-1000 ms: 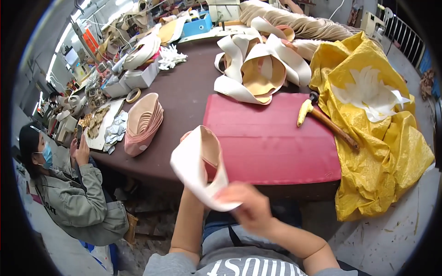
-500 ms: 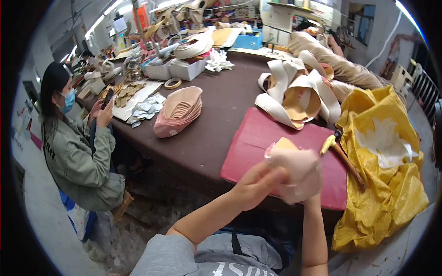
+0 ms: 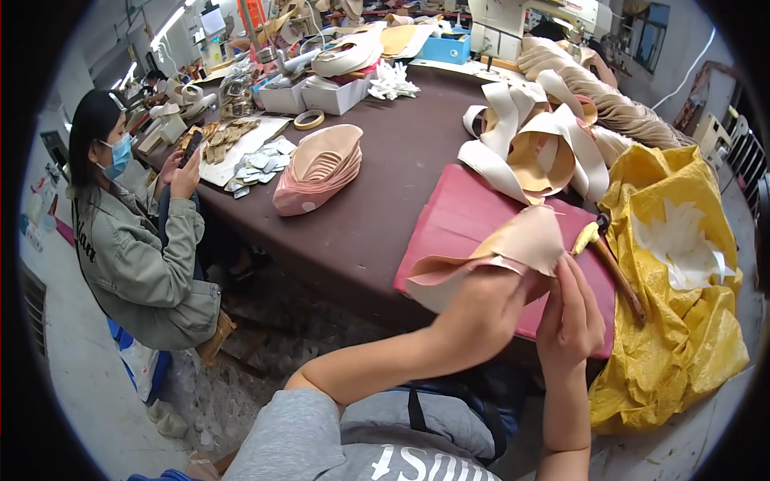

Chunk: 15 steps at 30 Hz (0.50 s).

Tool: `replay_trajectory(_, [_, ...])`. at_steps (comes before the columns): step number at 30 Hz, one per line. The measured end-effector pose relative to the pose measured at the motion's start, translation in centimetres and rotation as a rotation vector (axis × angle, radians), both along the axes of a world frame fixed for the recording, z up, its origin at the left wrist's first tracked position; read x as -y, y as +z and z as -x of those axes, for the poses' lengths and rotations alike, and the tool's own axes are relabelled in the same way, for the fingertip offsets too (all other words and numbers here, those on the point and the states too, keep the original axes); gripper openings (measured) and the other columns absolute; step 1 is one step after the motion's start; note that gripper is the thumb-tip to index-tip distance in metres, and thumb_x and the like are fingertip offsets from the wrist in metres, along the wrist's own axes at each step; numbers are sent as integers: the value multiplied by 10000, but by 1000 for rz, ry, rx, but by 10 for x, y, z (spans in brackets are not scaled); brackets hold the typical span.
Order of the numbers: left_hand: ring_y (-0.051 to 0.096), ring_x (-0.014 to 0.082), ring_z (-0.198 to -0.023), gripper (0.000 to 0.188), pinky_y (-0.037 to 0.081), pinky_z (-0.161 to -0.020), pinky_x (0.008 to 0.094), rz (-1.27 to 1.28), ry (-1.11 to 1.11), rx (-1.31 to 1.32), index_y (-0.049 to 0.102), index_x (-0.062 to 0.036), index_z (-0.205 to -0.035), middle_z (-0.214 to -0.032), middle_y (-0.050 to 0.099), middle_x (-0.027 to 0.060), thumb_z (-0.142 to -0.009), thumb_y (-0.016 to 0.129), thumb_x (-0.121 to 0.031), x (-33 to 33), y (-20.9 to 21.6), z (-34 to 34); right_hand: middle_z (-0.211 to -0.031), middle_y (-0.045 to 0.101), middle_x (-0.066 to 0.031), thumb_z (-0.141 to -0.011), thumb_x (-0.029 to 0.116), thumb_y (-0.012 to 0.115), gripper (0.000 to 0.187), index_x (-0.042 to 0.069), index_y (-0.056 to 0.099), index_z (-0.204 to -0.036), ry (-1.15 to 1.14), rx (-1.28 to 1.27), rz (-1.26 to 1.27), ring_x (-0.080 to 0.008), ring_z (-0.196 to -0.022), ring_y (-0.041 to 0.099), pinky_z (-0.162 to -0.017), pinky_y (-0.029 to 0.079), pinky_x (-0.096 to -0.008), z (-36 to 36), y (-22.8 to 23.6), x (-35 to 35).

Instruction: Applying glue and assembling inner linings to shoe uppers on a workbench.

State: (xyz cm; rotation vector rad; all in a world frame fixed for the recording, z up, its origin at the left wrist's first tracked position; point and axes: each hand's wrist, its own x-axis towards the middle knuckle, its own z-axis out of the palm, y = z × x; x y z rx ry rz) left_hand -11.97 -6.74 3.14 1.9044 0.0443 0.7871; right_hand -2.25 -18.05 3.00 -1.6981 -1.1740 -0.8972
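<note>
A beige and pink shoe upper (image 3: 525, 240) is held in both my hands above the near part of the red pad (image 3: 441, 212). My left hand (image 3: 484, 317) grips it from below, its fingers mostly hidden behind the curved piece. With fingertips pressed together, my right hand (image 3: 571, 317) pinches the upper's right edge. A hammer (image 3: 616, 272) with a yellow-wrapped head lies to the right of that hand. Beyond the pad is a loose heap of white and tan uppers (image 3: 589, 156). A nested stack of pink uppers (image 3: 319, 172) sits left of the pad on the brown tabletop (image 3: 385, 152).
A yellow sack (image 3: 674, 345) hangs at the table's right side. Tape (image 3: 309, 119), grey-white small pieces (image 3: 261, 167) and white boxes (image 3: 337, 98) occupy the far left. A masked person (image 3: 144, 248) sits there with a phone (image 3: 191, 148). Rolled beige material (image 3: 601, 92) lies at the back right.
The shoe upper has turned and opened out, with one flap now reaching left. My left hand has moved right and under it; my right hand has come into sight at its edge.
</note>
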Motion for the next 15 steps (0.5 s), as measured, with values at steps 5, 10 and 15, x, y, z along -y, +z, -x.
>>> replay_trajectory(5, [554, 306, -550, 125, 458, -552, 367, -279, -219, -115, 657, 48, -852, -751, 658, 171, -815, 562, -25, -34, 9, 11, -924, 697, -84, -923, 68, 590, 150, 23, 674, -1037, 32, -560, 299, -178, -755, 650, -678, 509, -268, -51, 28, -5])
replay_trajectory(10, [630, 209, -668, 151, 498, -623, 274, -53, -290, 129, 658, 13, -924, -844, 692, 97, -913, 584, -118, -78, -10, -8, -856, 668, -70, -973, 187, 574, 253, -39, 640, -1065, 799, -1672, -168, -133, -642, 585, -614, 495, -232, -74, -22, -16])
replay_trajectory(15, [595, 107, -718, 252, 465, -625, 205, 962, -348, 8, 622, -2, -1110, -870, 649, 46, -1001, 527, -208, -77, 18, -26, -887, 677, -78, -964, 255, 605, 337, -59, 630, -1082, 973, -1788, -117, -111, -659, 598, -591, 493, -215, -86, 9, -26])
